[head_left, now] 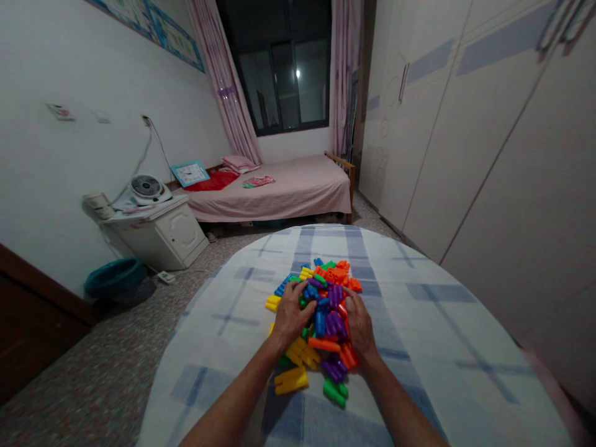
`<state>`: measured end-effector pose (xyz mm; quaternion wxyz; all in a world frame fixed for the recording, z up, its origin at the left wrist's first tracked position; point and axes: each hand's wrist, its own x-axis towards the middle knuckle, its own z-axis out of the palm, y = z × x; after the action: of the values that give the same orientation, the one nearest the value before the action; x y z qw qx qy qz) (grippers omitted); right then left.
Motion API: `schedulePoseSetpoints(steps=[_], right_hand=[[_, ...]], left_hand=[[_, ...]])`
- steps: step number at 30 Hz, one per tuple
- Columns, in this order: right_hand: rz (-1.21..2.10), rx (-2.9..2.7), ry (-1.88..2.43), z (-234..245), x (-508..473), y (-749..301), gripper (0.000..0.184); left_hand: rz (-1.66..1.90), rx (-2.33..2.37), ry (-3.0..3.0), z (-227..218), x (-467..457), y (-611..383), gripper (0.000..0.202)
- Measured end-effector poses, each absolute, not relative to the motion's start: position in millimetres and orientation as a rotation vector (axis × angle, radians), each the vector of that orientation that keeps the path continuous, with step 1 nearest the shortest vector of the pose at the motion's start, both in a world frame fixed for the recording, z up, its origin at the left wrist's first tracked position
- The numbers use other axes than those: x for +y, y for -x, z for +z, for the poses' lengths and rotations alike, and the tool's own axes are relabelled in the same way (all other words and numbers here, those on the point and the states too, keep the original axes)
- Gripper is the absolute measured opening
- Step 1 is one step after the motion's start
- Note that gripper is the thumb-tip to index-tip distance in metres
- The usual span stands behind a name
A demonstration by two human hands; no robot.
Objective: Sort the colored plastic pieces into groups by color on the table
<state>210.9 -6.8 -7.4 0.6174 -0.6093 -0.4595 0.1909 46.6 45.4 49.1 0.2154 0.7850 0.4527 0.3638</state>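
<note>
Here we go, both hands right in the thick of it! The left hand (292,313) sits curled over the left side of a heap of colourful plastic blocks (333,323), bearing down among blue and green pieces, while the right hand (359,323) lies across the right side against purple and orange ones. Has either grip closed on a piece? Can't tell from here, the fingers are buried in the heap. The pile sits mid-frame on a cloth-covered worktop (419,323), with a yellow block (291,380) and a green block (335,392) at its near edge. Up top, a pink bed (279,192) stands beneath the window (279,74), a small fan (146,189) sits on a white cabinet (181,236) at left, and tall wardrobe doors (488,143) line the right!
</note>
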Motion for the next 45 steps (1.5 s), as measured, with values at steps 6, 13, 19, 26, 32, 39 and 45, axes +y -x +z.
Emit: schedulePoseSetpoints(steps=[6,13,19,26,32,39,45], right_hand=[[0.498,-1.0,1.38,-7,-8,-213,0.049],[0.58,-0.755,1.309,-9,-7,-226,0.05],[0.577,-0.738,1.326,-9,-6,-229,0.052],[0.583,-0.817,1.308,-12,-6,-222,0.05],[0.559,-0.843,1.314,-12,-6,-220,0.049],[0.551,-0.871,1.372,-6,-8,-219,0.051],[0.55,-0.896,1.349,-5,-9,-220,0.051]], left_hand=[[0.898,0.943,-2.451,66,22,-79,0.038],[0.718,0.829,-2.855,48,-30,-79,0.047],[0.755,0.711,-3.071,16,-43,-59,0.027],[0.771,0.893,-3.083,30,-7,-36,0.031],[0.994,1.414,-2.74,21,-27,4,0.053],[1.167,1.763,-2.066,-33,-14,34,0.047],[1.235,1.495,-1.892,-13,33,0,0.048]])
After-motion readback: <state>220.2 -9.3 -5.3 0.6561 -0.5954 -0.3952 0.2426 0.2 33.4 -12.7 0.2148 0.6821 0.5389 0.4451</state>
